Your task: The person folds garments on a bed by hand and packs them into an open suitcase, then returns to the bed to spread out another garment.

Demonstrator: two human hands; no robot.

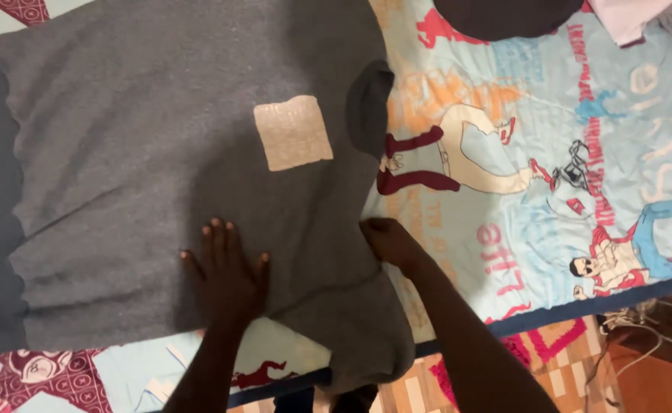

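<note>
At the near edge of the bed, our left hand [225,271] lies flat and open on the grey sweatshirt [160,153], while our right hand [388,241] pinches its shoulder edge. The sleeve [366,352] hanging off the bed could drag the fabric askew. Farther up sits a pale square patch [293,132], beside the cartoon-printed bedsheet [550,153].

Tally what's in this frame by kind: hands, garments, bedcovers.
Hands: 2, left hand flat on the grey T-shirt, right hand gripping its edge
Grey T-shirt: 1
Printed bedcover: 1
Total: 4
</note>
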